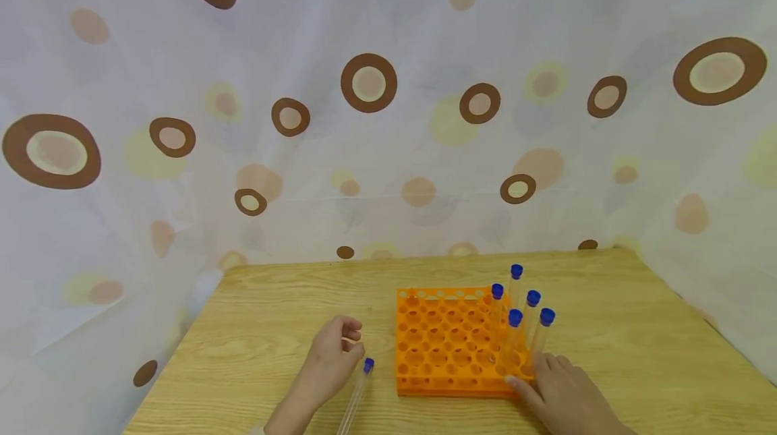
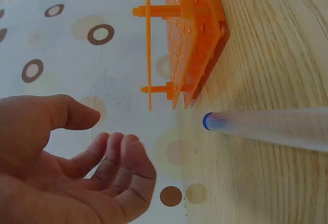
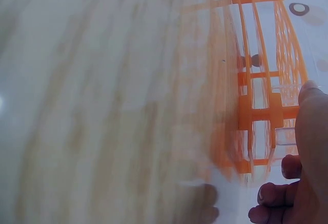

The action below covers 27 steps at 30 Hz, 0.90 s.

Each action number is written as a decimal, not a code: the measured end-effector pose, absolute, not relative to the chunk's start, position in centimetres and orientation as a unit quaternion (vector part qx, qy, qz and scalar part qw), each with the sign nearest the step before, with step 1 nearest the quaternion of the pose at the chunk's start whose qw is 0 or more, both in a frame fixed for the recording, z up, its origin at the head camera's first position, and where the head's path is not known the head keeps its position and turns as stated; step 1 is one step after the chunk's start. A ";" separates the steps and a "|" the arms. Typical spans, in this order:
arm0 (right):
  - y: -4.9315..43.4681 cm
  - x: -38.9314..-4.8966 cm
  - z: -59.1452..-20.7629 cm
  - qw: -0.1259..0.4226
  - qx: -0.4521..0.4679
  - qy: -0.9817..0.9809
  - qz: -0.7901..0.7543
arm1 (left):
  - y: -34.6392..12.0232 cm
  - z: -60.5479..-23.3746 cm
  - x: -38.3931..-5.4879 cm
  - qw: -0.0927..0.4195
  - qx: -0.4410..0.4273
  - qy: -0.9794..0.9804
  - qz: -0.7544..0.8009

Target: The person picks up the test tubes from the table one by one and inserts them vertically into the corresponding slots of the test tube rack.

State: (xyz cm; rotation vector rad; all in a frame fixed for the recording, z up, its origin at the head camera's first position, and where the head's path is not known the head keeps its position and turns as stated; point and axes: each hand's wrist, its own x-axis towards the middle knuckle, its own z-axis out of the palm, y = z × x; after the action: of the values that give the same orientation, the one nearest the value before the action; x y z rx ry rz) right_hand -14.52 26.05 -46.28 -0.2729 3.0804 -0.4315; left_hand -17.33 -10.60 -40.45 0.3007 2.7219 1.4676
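Observation:
An orange test tube rack (image 1: 449, 386) stands on the table, with several blue-capped clear test tubes (image 1: 540, 337) upright at its right end. My right hand (image 1: 567, 394) grips the rack's near right corner, thumb on the front and fingers along the right side. In the right wrist view, the thumb (image 3: 310, 93) lies against the rack's upper plate (image 3: 289, 39). My left hand (image 1: 328, 361) is left of the rack, fingers loosely bent and holding nothing. Just beside it a blue-capped test tube (image 1: 355, 398) lies on the table; the frame cuts off its lower end.
The wooden table (image 1: 273, 307) reaches back to a white spotted curtain (image 1: 388, 152), which also hangs along both sides. Rows of round holes fill the rack's top to the left of the standing tubes.

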 end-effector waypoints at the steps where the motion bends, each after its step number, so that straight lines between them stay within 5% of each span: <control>1: 26.0 -14.5 -46.3 0.008 -0.088 0.987 -0.138 | -10.8 -40.7 -17.3 0.031 0.099 0.879 0.466; 9: 26.0 -14.6 -46.1 0.008 -0.087 0.987 -0.135 | -12.0 -41.9 -16.8 0.142 0.086 0.895 0.414; 27: 25.9 -14.4 -46.1 0.008 -0.079 0.988 -0.134 | -12.3 -42.9 -15.9 0.175 0.091 0.920 0.338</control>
State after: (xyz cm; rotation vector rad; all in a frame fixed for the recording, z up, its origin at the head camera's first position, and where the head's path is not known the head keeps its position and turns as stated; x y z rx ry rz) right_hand -14.41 25.90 -46.07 -0.2466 3.0881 -0.4188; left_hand -15.90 -12.28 -42.89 0.2574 2.6081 0.9564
